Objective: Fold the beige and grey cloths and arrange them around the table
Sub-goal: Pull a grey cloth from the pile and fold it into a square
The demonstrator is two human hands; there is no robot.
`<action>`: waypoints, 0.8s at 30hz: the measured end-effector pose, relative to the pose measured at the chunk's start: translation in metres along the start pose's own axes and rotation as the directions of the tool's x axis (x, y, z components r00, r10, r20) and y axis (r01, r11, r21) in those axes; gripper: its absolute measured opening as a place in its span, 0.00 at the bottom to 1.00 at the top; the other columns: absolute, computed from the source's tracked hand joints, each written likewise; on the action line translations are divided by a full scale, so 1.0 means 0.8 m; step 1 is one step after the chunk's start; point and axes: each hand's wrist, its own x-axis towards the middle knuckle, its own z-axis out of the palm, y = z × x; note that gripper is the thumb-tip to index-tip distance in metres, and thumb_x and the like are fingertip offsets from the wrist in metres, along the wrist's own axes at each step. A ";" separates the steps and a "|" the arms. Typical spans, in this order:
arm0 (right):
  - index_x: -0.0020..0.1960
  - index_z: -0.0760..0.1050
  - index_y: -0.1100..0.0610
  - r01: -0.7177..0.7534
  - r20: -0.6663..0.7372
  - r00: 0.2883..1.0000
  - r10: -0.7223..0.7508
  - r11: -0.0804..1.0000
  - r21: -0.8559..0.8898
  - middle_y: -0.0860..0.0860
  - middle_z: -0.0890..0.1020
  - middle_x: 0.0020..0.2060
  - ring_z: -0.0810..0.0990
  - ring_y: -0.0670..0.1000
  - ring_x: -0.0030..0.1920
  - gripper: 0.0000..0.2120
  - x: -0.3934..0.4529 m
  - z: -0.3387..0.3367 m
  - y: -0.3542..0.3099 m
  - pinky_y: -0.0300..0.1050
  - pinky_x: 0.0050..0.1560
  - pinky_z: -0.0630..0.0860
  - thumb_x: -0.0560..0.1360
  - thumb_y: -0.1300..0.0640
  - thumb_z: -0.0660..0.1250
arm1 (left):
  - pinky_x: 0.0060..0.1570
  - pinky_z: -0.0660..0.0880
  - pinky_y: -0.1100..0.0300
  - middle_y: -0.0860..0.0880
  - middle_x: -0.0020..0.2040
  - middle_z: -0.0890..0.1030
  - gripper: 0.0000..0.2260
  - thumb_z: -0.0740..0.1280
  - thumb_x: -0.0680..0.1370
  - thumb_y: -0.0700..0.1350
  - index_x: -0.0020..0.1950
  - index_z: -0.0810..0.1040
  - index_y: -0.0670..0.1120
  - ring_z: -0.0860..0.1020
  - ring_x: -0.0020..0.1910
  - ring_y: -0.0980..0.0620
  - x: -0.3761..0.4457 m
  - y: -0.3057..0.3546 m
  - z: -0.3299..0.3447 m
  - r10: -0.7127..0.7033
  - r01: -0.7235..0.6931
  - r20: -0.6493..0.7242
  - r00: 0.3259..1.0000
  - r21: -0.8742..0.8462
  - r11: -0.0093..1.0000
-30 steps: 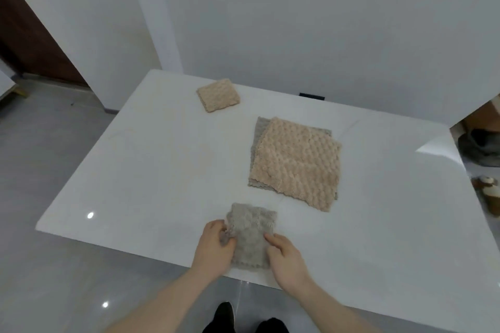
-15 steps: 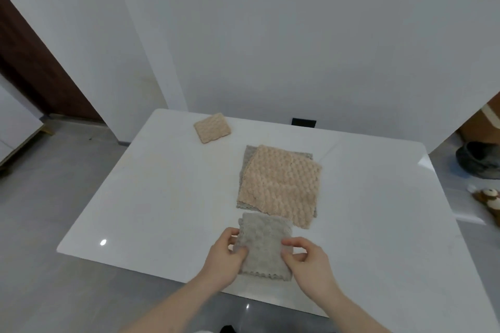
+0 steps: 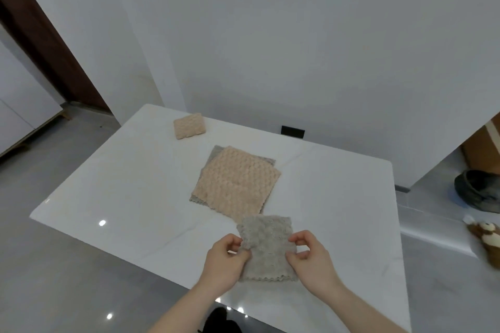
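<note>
The folded grey cloth (image 3: pixel 266 247) is held between the two hands at the near edge of the worktop (image 3: pixel 113 192), its long axis running away from the person, scalloped edge nearest. Its left side is pinched by the curled fingers of the left hand (image 3: pixel 223 263), its right side by those of the right hand (image 3: pixel 308 258); each hand is equally close, one at either flank. Whether the cloth is lifted clear of the surface cannot be told. Just beyond its far edge lies the open beige cloth (image 3: pixel 238 180), spread over another grey cloth (image 3: pixel 213 154). A folded beige cloth (image 3: pixel 189 126) is set at the far left corner, so a placement elsewhere along the edge is judged likely.
</note>
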 end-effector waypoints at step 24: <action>0.50 0.75 0.50 0.039 -0.020 0.999 -0.041 0.996 -0.077 0.53 0.81 0.43 0.80 0.61 0.35 0.10 0.025 -0.142 0.054 0.44 0.29 0.72 0.75 0.63 0.70 | 0.47 0.79 0.59 0.57 0.39 0.85 0.08 0.72 0.76 0.52 0.39 0.85 0.53 0.82 0.40 0.60 0.017 0.042 0.131 0.017 -0.031 0.074 0.997 0.198 0.980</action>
